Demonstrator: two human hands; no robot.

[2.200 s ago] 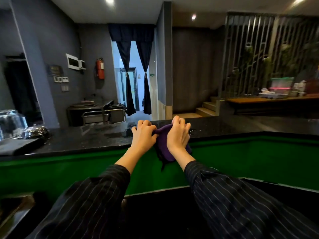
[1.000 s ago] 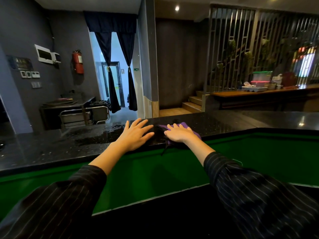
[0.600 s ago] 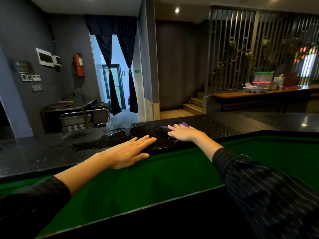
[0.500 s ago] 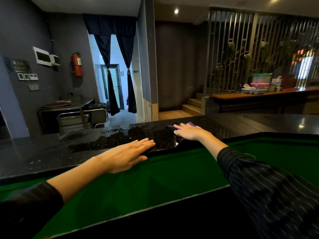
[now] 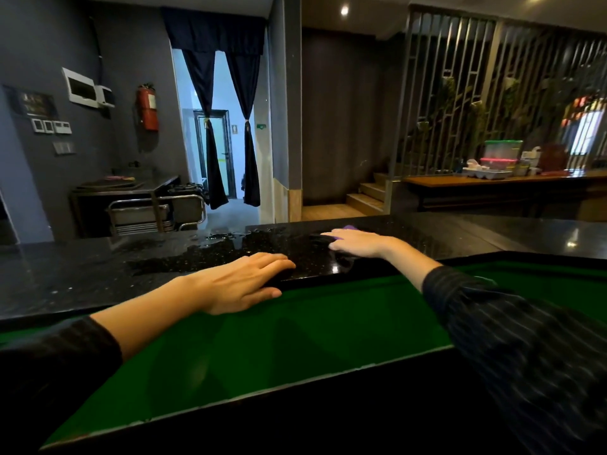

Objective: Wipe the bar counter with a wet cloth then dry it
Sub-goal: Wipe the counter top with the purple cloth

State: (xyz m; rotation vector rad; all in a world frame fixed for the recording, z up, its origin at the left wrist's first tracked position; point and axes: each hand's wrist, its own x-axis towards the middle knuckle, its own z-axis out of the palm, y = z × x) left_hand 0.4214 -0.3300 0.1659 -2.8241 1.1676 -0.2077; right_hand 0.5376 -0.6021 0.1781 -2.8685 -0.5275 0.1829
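Note:
The black speckled bar counter (image 5: 98, 274) runs across the view, with a wet patch (image 5: 223, 239) shining near its far edge. My right hand (image 5: 356, 241) lies flat on a purple cloth (image 5: 349, 228), pressing it onto the counter; only a small edge of the cloth shows past my fingers. My left hand (image 5: 243, 280) rests flat on the counter's near edge, fingers straight, holding nothing.
A green panel (image 5: 295, 330) drops below the counter toward me. Beyond the counter stand a steel trolley (image 5: 154, 211), a curtained doorway (image 5: 226, 152), steps (image 5: 364, 198) and a wooden side counter (image 5: 492, 180) with plastic containers (image 5: 502, 156).
Both hands first bunched the cloth together, then the left hand let go and settled on the counter edge. The right hand spread flat and slid the cloth rightward.

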